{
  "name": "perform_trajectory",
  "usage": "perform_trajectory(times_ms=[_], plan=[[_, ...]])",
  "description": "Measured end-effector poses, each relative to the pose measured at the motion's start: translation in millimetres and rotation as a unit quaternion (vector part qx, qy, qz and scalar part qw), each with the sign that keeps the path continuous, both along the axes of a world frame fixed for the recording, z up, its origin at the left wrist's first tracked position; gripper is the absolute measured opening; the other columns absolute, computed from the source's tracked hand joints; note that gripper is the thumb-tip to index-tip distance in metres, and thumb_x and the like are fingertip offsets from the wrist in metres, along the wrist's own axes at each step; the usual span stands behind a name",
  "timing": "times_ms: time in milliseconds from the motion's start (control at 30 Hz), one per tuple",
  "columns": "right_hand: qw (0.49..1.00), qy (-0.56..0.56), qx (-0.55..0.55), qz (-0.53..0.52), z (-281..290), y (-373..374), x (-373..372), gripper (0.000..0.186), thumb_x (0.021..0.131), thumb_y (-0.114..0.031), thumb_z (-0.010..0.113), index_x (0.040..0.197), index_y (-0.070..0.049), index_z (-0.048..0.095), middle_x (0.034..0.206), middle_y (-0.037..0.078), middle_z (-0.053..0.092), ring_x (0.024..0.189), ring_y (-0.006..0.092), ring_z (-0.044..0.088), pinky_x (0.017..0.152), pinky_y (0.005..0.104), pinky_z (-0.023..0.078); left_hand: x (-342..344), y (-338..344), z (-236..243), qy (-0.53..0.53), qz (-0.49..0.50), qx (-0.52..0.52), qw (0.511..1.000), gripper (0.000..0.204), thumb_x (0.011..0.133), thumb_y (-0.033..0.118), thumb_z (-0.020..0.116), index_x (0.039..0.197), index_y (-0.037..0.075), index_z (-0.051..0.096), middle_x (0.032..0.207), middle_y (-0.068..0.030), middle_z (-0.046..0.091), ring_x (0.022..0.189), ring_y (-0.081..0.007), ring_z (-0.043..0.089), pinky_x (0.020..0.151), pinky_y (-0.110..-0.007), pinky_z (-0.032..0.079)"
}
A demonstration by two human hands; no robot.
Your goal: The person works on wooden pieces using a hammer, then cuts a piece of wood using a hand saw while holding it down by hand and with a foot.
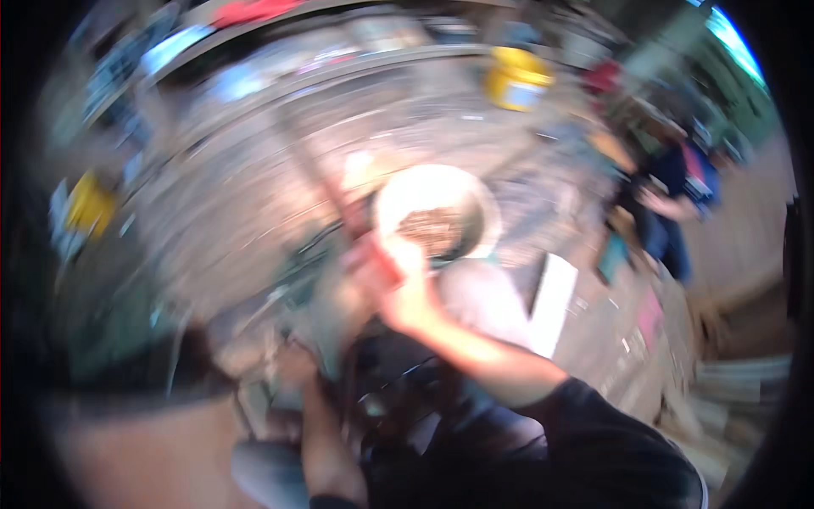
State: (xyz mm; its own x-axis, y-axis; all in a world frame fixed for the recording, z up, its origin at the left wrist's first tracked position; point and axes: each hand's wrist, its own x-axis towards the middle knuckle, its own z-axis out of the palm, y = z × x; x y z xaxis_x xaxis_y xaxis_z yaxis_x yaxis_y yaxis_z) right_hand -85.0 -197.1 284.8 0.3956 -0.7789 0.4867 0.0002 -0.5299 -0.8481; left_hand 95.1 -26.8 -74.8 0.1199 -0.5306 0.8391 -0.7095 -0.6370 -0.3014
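Motion blurs much of the view. My right hand (405,284) is closed around a red object (377,261) near the middle, too smeared to name its kind. A dark reddish streak (326,182), perhaps a long bar, runs up and left from it. Just beyond this hand stands a round whitish bucket (487,199), with a heap of brown material (432,231) at its bottom. My left hand (297,363) is low at the left, beside a blurred greenish-grey shape (326,318); its fingers are too smeared to read.
A yellow bucket (517,81) stands at the back right, another yellow container (90,205) at the far left. A white board (553,304) lies right of my knee. At the right sits another person (674,182). A loaded shelf (339,59) crosses the back.
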Motion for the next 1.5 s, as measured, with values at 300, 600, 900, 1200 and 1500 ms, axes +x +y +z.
perform_trajectory(times_ms=[300,600,900,1200,1500], plan=[[0.983,0.069,0.158,-0.06,4.4,13.3,-105.0,0.022,0.092,-0.019,0.066,0.088,0.001,0.058,0.066,0.006,0.047,0.063,0.0108,0.044,0.057,0.0321,0.04,-23.6,-21.5,27.9,0.441,0.057,0.017,0.895,0.046,0.097,0.024,0.054,0.138,0.003,0.05,0.127,-0.0187,0.062,0.108,-0.0352,0.063,0.09,-0.044,0.049],[0.976,0.076,0.188,-0.084,-9.7,13.3,-144.2,0.024,0.092,-0.021,0.067,0.083,-0.002,0.057,0.07,-0.002,0.049,0.064,0.0064,0.043,0.056,0.0284,0.038,-32.6,-27.6,40.3,0.493,0.1,0.047,0.863,0.047,0.1,0.024,0.047,0.142,0.002,0.045,0.132,-0.0202,0.059,0.111,-0.036,0.062,0.092,-0.043,0.05],[0.975,-0.003,0.214,-0.058,-5.8,22.8,-128.0,0.021,0.094,-0.017,0.066,0.088,0.0,0.055,0.067,-0.002,0.042,0.065,0.0063,0.039,0.056,0.0283,0.036,-31.1,-27.9,35.4,0.517,0.12,0.066,0.845,0.047,0.1,0.026,0.046,0.14,0.001,0.047,0.13,-0.0213,0.059,0.111,-0.0365,0.062,0.093,-0.044,0.049],[0.974,0.013,0.228,-0.011,-3.5,39.7,-124.6,0.022,0.094,-0.02,0.064,0.088,0.0,0.055,0.065,0.0,0.043,0.063,0.0082,0.039,0.055,0.0307,0.036,-27.5,-21.2,25.6,0.529,0.128,0.066,0.836,0.048,0.1,0.028,0.045,0.139,0.0,0.048,0.129,-0.0224,0.06,0.112,-0.0371,0.061,0.094,-0.045,0.048],[0.972,0.026,0.235,-0.005,-3.8,46.4,-134.9,0.021,0.094,-0.019,0.063,0.089,0.0,0.056,0.066,0.001,0.044,0.064,0.0083,0.04,0.057,0.0302,0.038,-18.5,-20.6,13.3,0.544,0.131,0.061,0.826,0.049,0.101,0.031,0.044,0.137,-0.001,0.049,0.127,-0.0235,0.06,0.113,-0.0377,0.06,0.095,-0.046,0.047]])
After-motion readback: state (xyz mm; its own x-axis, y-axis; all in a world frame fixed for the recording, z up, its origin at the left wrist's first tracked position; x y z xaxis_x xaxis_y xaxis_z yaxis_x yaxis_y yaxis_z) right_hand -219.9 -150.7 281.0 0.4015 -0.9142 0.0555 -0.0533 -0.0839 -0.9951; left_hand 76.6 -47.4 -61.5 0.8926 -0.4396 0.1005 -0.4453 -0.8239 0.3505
